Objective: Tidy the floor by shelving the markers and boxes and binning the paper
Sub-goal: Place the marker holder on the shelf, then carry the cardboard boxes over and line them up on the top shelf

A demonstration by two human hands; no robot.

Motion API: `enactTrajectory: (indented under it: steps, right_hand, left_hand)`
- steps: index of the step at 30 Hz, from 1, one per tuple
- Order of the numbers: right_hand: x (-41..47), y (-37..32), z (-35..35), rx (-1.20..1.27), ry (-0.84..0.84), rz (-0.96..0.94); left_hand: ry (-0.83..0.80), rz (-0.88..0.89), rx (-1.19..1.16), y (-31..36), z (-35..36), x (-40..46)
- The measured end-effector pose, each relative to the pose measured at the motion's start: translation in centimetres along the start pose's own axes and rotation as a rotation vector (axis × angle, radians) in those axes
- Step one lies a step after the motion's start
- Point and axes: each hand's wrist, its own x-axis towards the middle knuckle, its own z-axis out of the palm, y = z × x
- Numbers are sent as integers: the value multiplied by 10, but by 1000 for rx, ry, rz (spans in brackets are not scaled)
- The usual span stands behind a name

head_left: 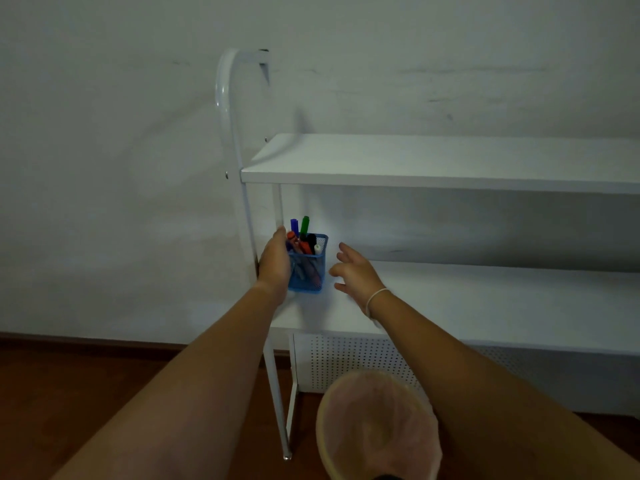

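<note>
A blue mesh holder [309, 271] full of coloured markers [302, 233] stands at the left end of the lower shelf board [485, 299]. My left hand [275, 261] wraps around the holder's left side and grips it. My right hand [356, 273] hovers just to the right of the holder with fingers spread, holding nothing and a small gap away from the mesh. A white band circles that wrist.
The white shelf unit has an upper board [433, 161], a curved metal side frame [227, 109] and a perforated panel [360, 362] below. A pink-lined bin [377, 427] stands on the brown wooden floor [86, 393] in front. A pale wall rises behind.
</note>
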Motion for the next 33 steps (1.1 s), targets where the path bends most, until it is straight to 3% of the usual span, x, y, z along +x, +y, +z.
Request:
enactTrajectory:
  steps: [7,13,24,33]
  right_hand:
    - [-64,-11,-52,-22,83,-31]
    - [-148,-7,-129,-68,254,-56]
    - [-376,21,-296,-54,779,-59]
    - [-567,82,-366,-41,1200,49]
  left_hand:
    - [-57,35,-71,-12,1,-28]
    - [-89,9,-53,-17,60,-103]
    - [-714,-8,65,-54,240,-310]
    - [-1135,-40,249,-111,316,-474]
